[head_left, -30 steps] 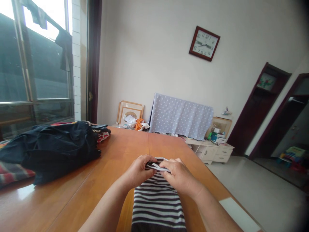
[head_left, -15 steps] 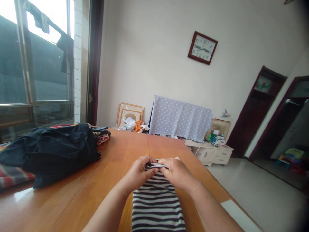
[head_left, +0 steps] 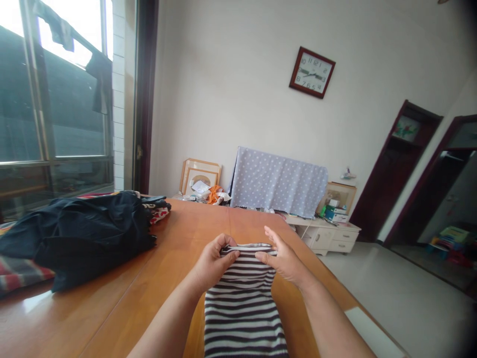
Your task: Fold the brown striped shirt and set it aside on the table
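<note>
Evidently both hands are busy at the far end of a black-and-white striped knit garment, which lies lengthwise on the brown wooden counter, straight in front of the person, its near end running down to the bottom edge of the view. The left hand has a closed grip on the far left corner, thumb on top and fingers curled round behind the folded edge. The right hand is looser: its thumb lies across the stripes at the far right corner while the index finger stands up, well away from the thumb. Whether its lower fingers pinch the cloth from behind, I cannot tell. Between the hands the folded edge runs nearly straight, and the fabric below it is slightly rumpled.

Over to the left, well apart from the garment, a crumpled dark navy garment sits on top of other clothes, with a plaid cloth showing beneath it. Near the right edge of the counter, beyond the right forearm, lies a pale flat sheet. Past the counter, a polka-dot cloth drapes over something on a low white cabinet.
</note>
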{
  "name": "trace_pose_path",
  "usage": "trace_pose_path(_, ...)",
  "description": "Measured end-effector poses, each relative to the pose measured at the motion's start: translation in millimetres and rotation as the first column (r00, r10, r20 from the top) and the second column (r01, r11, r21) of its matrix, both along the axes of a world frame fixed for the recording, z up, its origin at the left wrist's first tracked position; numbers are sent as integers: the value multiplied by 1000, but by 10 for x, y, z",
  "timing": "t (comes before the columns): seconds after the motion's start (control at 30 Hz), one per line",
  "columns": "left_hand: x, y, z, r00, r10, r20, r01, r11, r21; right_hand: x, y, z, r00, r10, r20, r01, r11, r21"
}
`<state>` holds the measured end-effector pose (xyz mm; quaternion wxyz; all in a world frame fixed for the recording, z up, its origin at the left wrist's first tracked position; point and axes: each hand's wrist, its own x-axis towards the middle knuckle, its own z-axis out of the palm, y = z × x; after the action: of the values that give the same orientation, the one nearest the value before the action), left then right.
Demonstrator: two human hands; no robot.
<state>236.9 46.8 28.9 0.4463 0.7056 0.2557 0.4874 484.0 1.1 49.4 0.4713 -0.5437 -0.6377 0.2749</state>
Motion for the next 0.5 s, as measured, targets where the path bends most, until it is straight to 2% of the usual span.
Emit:
trace_pose_path(0.07,1,11,-8,999,-14,33,15,1000,-17,64,11,-94,982,48,-183,-73,989,-131)
trace_pose_path(0.13,-1,22,-18,997,-41,63,43,998,-37,103,11,-178,947,71,-312,-137,971,-196)
trace_pose_path(0.23,-6,46,-34,994,-57,94,64,995,-74,111,4,-258,883,165,-439,-272,943,-193)
trace_pose_path(0.3,-8,75,-48,995,-17,99,27,995,-94,91,12,-277,844,233,-483,-352,920,-171)
trace_pose_path(0.37,-5,118,-70,995,45,91,-36,994,-105,61,42,-284,829,233,-508,-354,922,-155)
trace_pose_path(0.5,23,231,-158,983,166,72,-156,979,-133,2,165,-325,841,142,-521,-261,952,-162)
